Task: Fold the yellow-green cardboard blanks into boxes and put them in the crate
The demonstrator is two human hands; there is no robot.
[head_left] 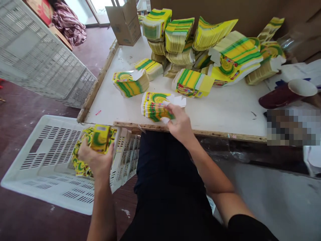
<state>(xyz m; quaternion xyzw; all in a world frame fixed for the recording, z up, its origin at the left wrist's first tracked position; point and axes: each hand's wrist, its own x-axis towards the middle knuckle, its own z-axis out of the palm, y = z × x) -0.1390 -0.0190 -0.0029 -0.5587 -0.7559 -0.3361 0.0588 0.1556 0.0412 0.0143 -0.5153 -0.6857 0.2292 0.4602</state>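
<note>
Over the white plastic crate [52,187] at the lower left, my left hand [96,160] is closed around a small yellow and green carton [100,138], thumb on one side and fingers on the other. Beneath it, many similar yellow and green cartons [81,167] lie heaped in the crate. My right hand [179,122] is at the right end of a fanned stack of flat cartons [154,107] near the table's front edge. Its thumb and forefinger are apart and touch the stack; no carton is visibly lifted in it.
More bundles of flat cartons [179,33] are piled along the back of the white table [225,113]. A dark red mug [278,95] lies at the right. A brown cardboard box [125,26] stands at the back left corner. White crates [45,53] lean beside the table's left edge.
</note>
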